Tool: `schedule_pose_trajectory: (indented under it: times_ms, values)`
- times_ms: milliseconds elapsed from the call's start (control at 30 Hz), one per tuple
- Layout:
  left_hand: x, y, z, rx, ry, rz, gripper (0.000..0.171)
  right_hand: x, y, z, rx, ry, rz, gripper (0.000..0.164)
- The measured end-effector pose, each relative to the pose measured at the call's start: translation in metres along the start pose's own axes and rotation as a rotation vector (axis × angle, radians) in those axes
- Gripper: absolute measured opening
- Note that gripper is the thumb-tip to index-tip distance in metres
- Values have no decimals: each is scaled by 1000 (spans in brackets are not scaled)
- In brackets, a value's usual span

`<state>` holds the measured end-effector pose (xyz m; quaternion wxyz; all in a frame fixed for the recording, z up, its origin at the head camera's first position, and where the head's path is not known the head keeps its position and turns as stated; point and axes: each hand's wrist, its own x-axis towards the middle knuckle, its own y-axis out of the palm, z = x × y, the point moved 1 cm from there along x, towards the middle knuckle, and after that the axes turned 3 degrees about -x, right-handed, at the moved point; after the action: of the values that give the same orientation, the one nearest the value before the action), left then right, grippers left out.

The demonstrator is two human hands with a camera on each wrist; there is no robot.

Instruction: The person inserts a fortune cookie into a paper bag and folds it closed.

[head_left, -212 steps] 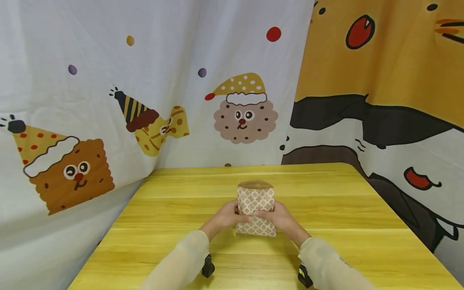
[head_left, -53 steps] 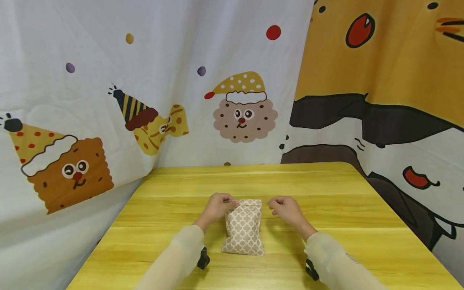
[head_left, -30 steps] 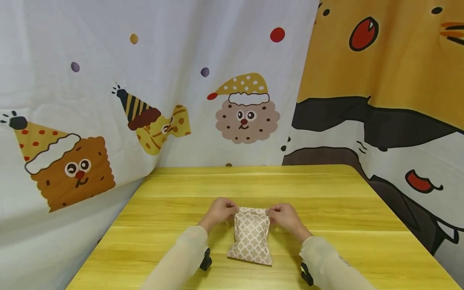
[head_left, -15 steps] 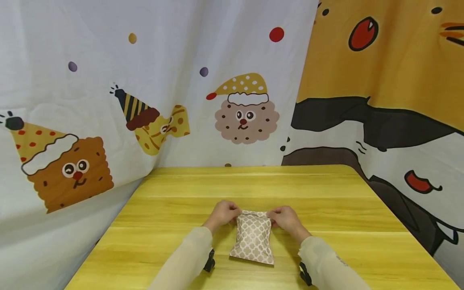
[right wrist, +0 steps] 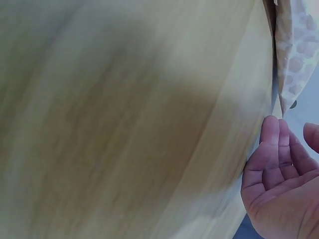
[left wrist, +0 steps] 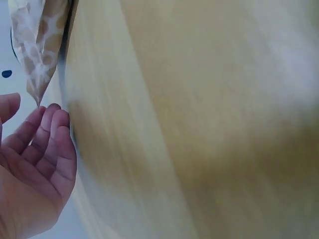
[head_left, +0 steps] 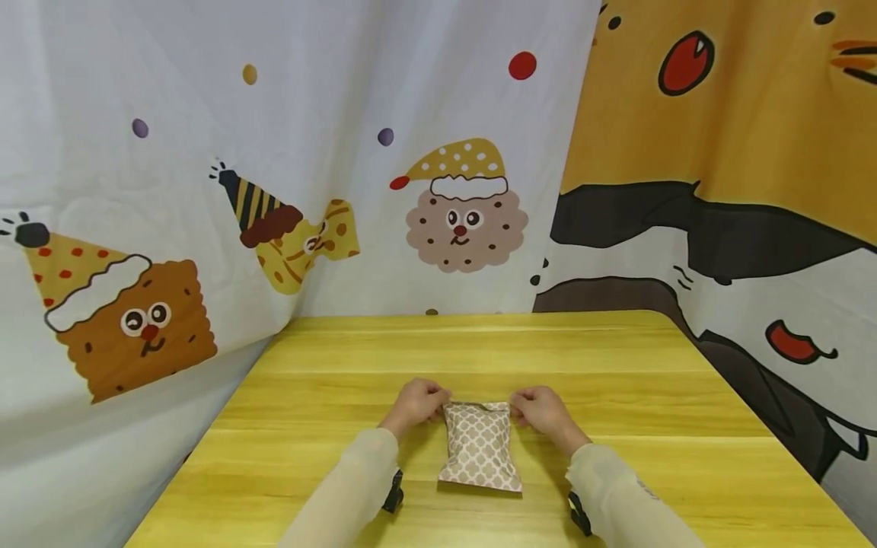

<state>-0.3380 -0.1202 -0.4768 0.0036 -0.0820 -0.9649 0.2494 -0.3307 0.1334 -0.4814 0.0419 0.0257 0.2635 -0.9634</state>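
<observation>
A small beige paper bag [head_left: 479, 449] with a white lattice pattern lies on the wooden table, its bottom edge towards me. Its top is folded over in a narrow strip, and its body bulges slightly. At the top left corner is my left hand [head_left: 416, 403]. In the left wrist view the bag's corner [left wrist: 40, 55] meets the fingertips, while the thumb stands apart. My right hand [head_left: 543, 411] is beside the top right corner. The right wrist view shows that corner of the bag [right wrist: 295, 55] at the fingertips, with the thumb away from them. The bag's contents are hidden.
The yellow wood-grain table [head_left: 329, 358] reaches back to a cartoon-printed curtain [head_left: 329, 91]. More printed cloth [head_left: 644, 137] hangs along the right side. Dark camera mounts [head_left: 393, 493] sit under both pale sleeves.
The open-mouthed bag was held up in both hands, then laid down with its top folded over. Both hands pinched the fold's corners; now their thumbs are apart and the hands slightly wider.
</observation>
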Motion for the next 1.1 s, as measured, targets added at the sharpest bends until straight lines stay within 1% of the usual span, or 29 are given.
schedule_pose_trajectory:
  times_ms: [100, 233, 300, 367, 467, 533, 633, 700, 800, 867, 933, 1000, 1100]
  values:
    - [3, 5, -3, 41, 21, 11, 31, 1, 1, 0, -26, -10, 1, 26]
    - [5, 13, -4, 64, 56, 56, 25, -1, 6, -1, -82, -27, 16, 23]
    - [6, 16, -4, 32, 72, 67, 21, -1, 9, -1, -120, -40, 24, 25]
    - [7, 17, -4, -15, 85, 60, 18, -1, 12, 1, -136, -63, 38, 30]
    - [8, 17, -6, -73, 101, 46, 11, 0, 15, 5, -104, -94, 67, 35]
    - [8, 16, -9, -91, 102, 51, 9, 1, 17, 9, -47, -113, 85, 31]
    - [7, 17, -13, -102, 87, 96, 13, 2, 18, 13, 24, -137, 88, 20]
    - [6, 18, -16, -100, 76, 125, 15, 2, 19, 16, 42, -144, 82, 16]
    - [4, 21, -18, -80, 90, 140, 11, 2, 21, 19, 37, -158, 81, 12]
    - [4, 22, -19, -62, 112, 126, 6, 1, 21, 20, 15, -171, 77, 9]
    - [3, 23, -19, -45, 139, 109, 6, 0, 21, 21, -11, -191, 66, 8]
    - [3, 24, -19, -33, 150, 99, 6, 0, 21, 20, -38, -202, 45, 8]
    - [1, 22, -20, 21, 196, 86, 7, 1, 21, 18, -88, -208, 19, 8]
